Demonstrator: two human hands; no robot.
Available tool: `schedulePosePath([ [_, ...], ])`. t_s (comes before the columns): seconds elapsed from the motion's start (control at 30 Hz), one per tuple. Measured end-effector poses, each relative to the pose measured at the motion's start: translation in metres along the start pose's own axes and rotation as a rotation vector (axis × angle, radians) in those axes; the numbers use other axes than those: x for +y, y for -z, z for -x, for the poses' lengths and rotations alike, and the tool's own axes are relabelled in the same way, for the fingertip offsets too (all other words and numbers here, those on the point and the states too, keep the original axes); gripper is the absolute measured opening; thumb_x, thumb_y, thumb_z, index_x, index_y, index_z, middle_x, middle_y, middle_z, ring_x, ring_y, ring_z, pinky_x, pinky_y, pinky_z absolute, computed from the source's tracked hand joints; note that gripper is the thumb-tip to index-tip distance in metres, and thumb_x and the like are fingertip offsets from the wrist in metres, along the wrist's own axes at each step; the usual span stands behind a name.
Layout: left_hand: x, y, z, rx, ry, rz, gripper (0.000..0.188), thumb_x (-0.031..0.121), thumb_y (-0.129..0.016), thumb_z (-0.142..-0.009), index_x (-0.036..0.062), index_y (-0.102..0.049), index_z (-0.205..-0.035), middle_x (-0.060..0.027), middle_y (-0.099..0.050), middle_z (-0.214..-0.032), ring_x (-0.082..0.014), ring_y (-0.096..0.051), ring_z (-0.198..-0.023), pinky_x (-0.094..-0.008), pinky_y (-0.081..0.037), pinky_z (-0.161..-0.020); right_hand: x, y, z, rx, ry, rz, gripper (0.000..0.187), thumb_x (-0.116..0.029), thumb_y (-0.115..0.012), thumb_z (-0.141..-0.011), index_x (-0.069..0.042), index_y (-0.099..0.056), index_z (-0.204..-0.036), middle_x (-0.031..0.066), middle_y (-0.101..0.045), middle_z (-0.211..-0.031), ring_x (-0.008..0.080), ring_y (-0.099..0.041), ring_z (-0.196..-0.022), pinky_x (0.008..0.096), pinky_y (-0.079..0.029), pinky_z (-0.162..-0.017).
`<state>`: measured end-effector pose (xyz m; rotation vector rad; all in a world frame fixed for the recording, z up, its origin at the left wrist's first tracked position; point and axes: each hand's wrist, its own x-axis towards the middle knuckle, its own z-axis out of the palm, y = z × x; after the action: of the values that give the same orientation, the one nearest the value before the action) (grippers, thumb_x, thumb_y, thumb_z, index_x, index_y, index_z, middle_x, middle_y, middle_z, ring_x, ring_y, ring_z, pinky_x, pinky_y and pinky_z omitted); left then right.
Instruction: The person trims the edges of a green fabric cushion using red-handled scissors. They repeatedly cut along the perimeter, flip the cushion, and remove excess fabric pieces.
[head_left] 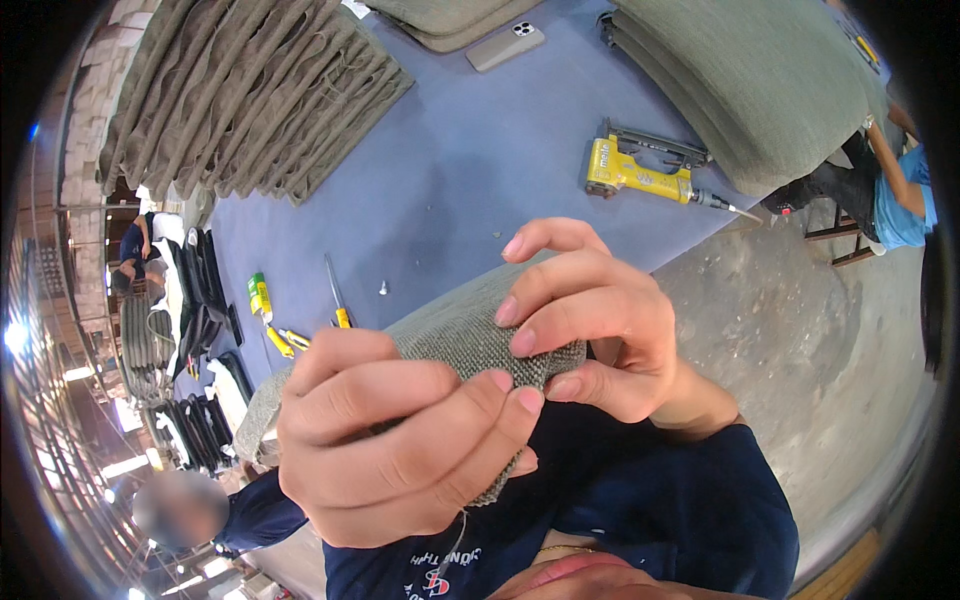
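A grey-green woven upholstered piece (pixel 470 345) stretches from close in front of me toward the blue work table. My left hand (pixel 400 440) is closed on the fabric, its thumb and fingertips pinching a folded edge. Right beside it, my right hand (pixel 605 320) grips the same piece at its corner, thumb below and fingertips pressing from above, with the upper fingers lifted and curved. The two thumbs are nearly touching at the fold. A loose thread hangs under my left hand. What lies inside the fold is hidden by my fingers.
On the blue table (pixel 400 200) lie a yellow staple gun (pixel 640 175), a phone (pixel 505 47), a screwdriver (pixel 337 295) and yellow-handled pliers (pixel 290 341). Stacked upholstered pieces (pixel 240 100) stand far left, with a covered pile (pixel 745 85) far right. A person in blue (pixel 908 190) sits at right.
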<state>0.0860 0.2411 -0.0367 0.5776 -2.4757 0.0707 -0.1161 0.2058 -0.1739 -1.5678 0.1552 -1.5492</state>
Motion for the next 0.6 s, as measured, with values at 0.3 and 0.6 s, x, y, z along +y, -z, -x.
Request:
schedulePosePath([
  [0.3,0.009,-0.005,0.005,0.006,-0.048,-0.109,0.019,0.023,-0.087,-0.085,0.0068,-0.086,-0.095,0.001,-0.072,-0.096,-0.013,-0.056,-0.078,-0.0295,-0.037,-0.057,0.001,-0.014,0.005,0.091,0.074,0.05,0.026,-0.02,-0.081,-0.09,-0.004,-0.077,-0.11,0.0173,-0.076,-0.117,0.031,-0.068,-0.112,0.0521,-0.041,-0.114],
  [0.6,0.006,-0.031,0.008,0.28,-0.165,-0.249,0.021,0.006,-0.079,-0.058,0.005,-0.08,-0.079,0.003,-0.068,-0.076,-0.0094,-0.056,-0.064,-0.0256,-0.049,-0.063,-0.006,-0.036,-0.008,0.215,-0.218,-0.128,0.081,-0.031,-0.078,-0.092,0.004,-0.04,-0.153,0.0197,-0.07,-0.119,0.0271,-0.067,-0.115,0.0413,-0.046,-0.108],
])
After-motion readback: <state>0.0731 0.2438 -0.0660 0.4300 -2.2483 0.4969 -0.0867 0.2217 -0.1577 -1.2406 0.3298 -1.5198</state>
